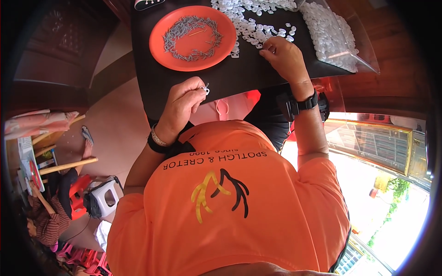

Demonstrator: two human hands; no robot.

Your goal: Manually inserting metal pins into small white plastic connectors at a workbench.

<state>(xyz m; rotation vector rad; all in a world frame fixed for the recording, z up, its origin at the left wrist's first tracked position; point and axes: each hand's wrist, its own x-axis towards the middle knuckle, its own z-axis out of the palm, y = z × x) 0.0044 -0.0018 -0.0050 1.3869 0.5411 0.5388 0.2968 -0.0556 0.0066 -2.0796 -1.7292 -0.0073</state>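
- The dark worktop [258,64] runs across the person's front; its bare strip between plate and near edge gives room to move
- The clear bin [368,66], heaped with white pieces, stands at the right; its wall looks stiff, an edge to keep the wrist off
- The orange-red plate [228,32] lies at the left; its raised rim rings the pins
- The left hand [183,100] is over the near edge, thumb and finger pinched on a small white piece [206,91]; probably light, stiff and slick; best held by its outer edge
- The right hand [287,60] curls its fingertips at the loose white pieces [253,31]; whether it grips one, I cannot tell
- The grey pins [177,32] look thin and easily scattered; mid-length suits a pinch
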